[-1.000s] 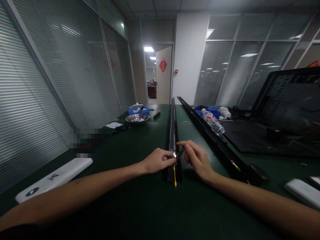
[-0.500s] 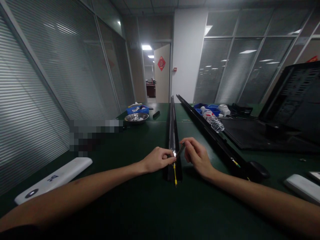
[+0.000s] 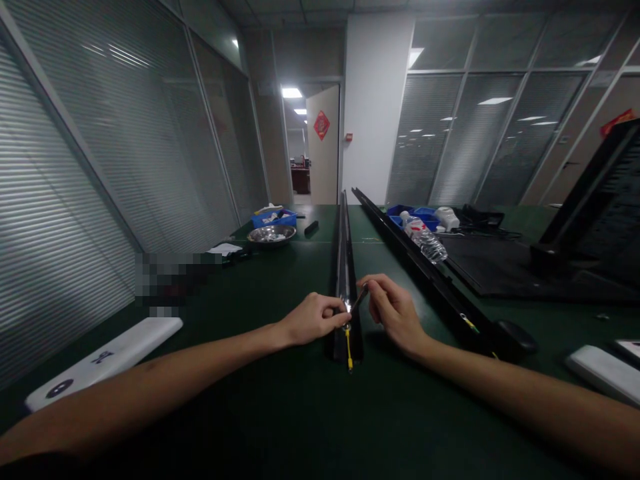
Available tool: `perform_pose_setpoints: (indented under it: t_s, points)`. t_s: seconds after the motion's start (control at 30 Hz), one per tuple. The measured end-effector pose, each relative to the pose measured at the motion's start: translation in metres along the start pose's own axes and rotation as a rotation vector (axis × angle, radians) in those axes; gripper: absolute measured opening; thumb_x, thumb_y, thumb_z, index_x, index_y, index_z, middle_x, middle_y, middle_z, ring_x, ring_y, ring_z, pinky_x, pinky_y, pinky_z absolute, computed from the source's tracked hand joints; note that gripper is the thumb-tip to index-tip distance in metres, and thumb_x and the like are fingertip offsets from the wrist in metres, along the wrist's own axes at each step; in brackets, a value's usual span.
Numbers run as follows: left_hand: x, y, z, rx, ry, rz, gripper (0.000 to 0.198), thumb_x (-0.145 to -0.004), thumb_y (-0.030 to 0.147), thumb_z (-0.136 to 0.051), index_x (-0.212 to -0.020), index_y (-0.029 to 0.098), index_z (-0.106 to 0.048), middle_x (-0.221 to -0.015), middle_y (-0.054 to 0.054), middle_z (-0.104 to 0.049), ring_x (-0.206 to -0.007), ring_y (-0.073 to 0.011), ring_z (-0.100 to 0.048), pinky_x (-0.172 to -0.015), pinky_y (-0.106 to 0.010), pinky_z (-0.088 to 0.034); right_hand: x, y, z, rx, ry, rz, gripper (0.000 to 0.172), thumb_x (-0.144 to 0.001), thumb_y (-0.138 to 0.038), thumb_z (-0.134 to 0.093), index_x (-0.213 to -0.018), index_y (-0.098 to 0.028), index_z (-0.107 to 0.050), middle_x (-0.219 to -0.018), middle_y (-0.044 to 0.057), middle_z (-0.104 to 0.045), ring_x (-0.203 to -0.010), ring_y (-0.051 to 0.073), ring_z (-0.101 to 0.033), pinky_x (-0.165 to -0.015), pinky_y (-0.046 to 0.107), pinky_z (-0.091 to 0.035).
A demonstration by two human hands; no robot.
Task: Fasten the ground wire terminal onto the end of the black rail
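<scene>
A long black rail (image 3: 344,267) runs away from me down the middle of the table. My left hand (image 3: 316,320) is closed in a pinch over its near end, thumb and forefinger at the upper end of a short yellow wire (image 3: 349,350). What lies exactly between those fingertips is mostly hidden. In my right hand (image 3: 393,310), thumb and fingers grip a slim metal tool (image 3: 359,298) that looks like a small wrench. The tool slants down to the left, its lower end meeting my left fingertips on the rail.
To the right lies a second black rail (image 3: 410,250), beside a clear plastic bottle (image 3: 425,241) and blue bins (image 3: 426,217). A metal bowl (image 3: 271,235) stands far left. White cases (image 3: 105,360) lie at both sides, and a monitor (image 3: 585,200) stands at right.
The view has shifted slightly. Both hands keep nearly the same place on the rail, and the tool stays in my right hand at much the same slant.
</scene>
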State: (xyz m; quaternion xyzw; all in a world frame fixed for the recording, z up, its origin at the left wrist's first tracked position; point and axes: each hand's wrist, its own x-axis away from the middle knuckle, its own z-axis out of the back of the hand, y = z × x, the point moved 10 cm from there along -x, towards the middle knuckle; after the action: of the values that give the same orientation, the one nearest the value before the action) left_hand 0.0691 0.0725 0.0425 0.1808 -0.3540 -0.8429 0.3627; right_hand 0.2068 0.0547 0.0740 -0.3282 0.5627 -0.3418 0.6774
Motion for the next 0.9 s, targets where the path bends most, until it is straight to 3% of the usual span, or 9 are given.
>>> perform_pose_setpoints:
  t_s: [0.13,0.37,0.63,0.9]
  points:
    - [-0.0007,0.0006,-0.0005,-0.018,-0.004,-0.016,0.033,-0.098,0.044,-0.058,-0.096,0.014,-0.072,-0.058,0.005,-0.049,-0.05,-0.0094,-0.04,-0.049,-0.022,-0.026,0.0008,-0.0005,0.0002,-0.029,0.006,-0.005,0.031,-0.101,-0.047,-0.057,-0.109,-0.02,-0.069,-0.06,-0.006,-0.047,-0.047,0.01,-0.045,-0.044,0.022,-0.033]
    - [-0.0001,0.0006,-0.0032,0.012,-0.028,-0.034,0.036,-0.1,0.045,-0.055,-0.095,0.014,-0.072,-0.068,0.002,-0.058,-0.054,-0.0098,-0.045,-0.05,-0.022,-0.029,0.0003,0.0065,-0.0007,-0.059,-0.002,-0.047,0.03,-0.097,-0.048,-0.064,-0.111,-0.021,-0.069,-0.06,-0.007,-0.046,-0.048,0.009,-0.042,-0.044,0.022,-0.032]
    - [0.0004,0.0023,-0.0014,0.007,-0.017,-0.011,0.033,-0.099,0.044,-0.058,-0.102,0.014,-0.073,-0.062,0.004,-0.055,-0.052,-0.0101,-0.045,-0.05,-0.022,-0.029,0.0013,-0.0011,0.0009,-0.004,-0.001,-0.002,0.029,-0.103,-0.046,-0.055,-0.107,-0.02,-0.067,-0.059,-0.006,-0.046,-0.049,0.01,-0.046,-0.046,0.022,-0.034]
    - [-0.0005,0.0015,-0.0013,-0.022,-0.004,-0.036,0.033,-0.1,0.044,-0.057,-0.095,0.014,-0.072,-0.063,0.004,-0.053,-0.053,-0.0097,-0.043,-0.05,-0.022,-0.027,0.0009,0.0,-0.001,-0.018,-0.008,-0.016,0.029,-0.102,-0.048,-0.056,-0.107,-0.02,-0.066,-0.059,-0.007,-0.045,-0.048,0.01,-0.044,-0.045,0.022,-0.033]
